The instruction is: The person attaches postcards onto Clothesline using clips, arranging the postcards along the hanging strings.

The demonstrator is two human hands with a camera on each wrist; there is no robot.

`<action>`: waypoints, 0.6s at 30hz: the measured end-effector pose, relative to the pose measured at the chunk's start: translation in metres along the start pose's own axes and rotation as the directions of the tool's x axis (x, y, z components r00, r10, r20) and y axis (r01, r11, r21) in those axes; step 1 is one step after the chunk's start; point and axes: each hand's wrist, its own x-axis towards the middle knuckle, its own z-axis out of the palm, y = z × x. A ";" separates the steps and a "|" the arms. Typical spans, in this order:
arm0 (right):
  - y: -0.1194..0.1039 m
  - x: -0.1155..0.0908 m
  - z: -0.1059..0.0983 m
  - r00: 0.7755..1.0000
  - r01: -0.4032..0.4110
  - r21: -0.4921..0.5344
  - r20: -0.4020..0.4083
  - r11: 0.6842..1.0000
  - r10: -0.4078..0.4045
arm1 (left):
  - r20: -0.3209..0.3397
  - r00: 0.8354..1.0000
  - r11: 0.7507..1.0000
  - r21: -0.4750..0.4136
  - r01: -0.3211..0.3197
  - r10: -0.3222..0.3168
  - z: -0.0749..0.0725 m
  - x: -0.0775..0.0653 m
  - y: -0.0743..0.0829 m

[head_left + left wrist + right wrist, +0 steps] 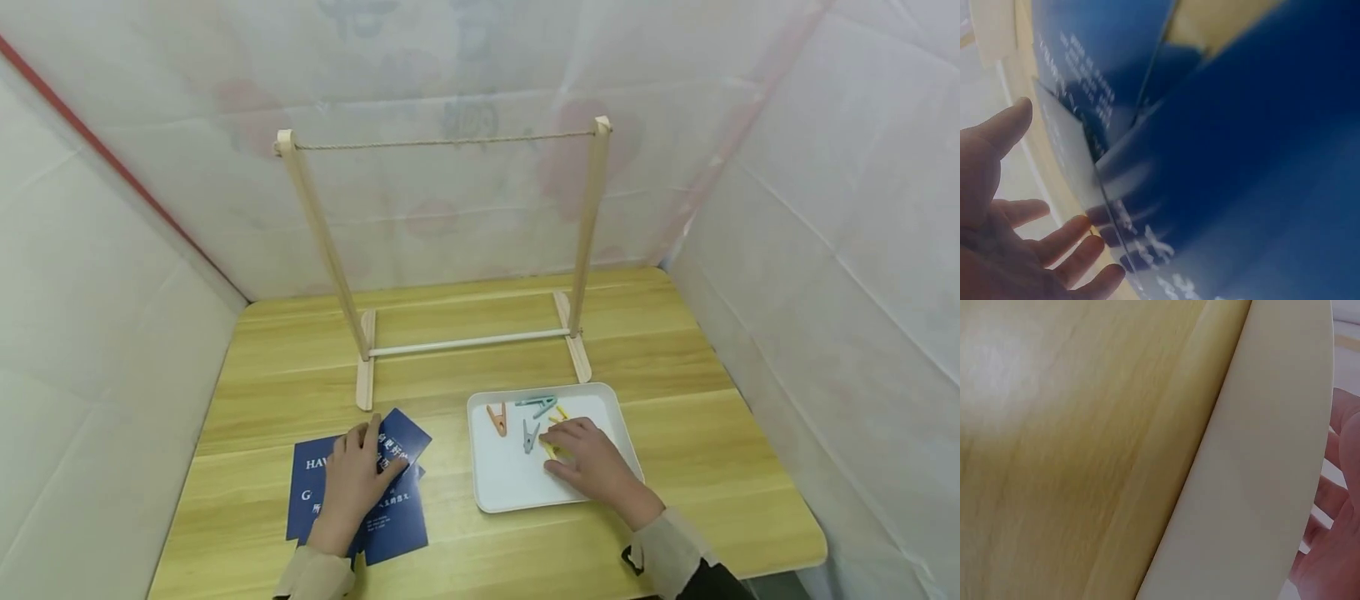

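Over several dark blue cards [396, 525] printed with white writing, my left hand [351, 483] lies with fingers extended and spread. One tilted blue card [405, 432] overlaps the others beside its fingertips. In the left wrist view the fingertips [1110, 278] are right at a card's edge. My right hand [596, 468] reaches over the white tray [495, 492], its fingers loosely bent by the yellow clothespins [561, 412], which it partly covers. Left of that hand, an orange clothespin [498, 420], a teal clothespin [542, 405] and a grey-blue clothespin [530, 437] lie in the tray.
Behind the cards and tray stands a wooden frame [590, 217] on two feet, with a rope [446, 142] strung across its top and a white rod [468, 342] low between the posts. Pale sheets [825, 275] enclose the wood-grain table [697, 433] on three sides.
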 end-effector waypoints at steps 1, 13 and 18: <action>-0.002 0.001 0.000 1.000 -0.005 0.005 0.006 1.000 0.005 | -0.003 1.000 1.000 0.000 -0.002 0.002 0.001 0.000 0.001; -0.011 0.001 0.007 1.000 0.028 -0.043 -0.004 0.999 -0.028 | -0.009 0.999 0.995 -0.090 0.043 -0.044 0.010 0.002 0.003; -0.011 -0.002 0.002 0.995 -0.075 -0.140 0.058 0.987 0.084 | 0.002 0.996 0.987 -0.137 0.089 -0.090 0.010 0.004 0.003</action>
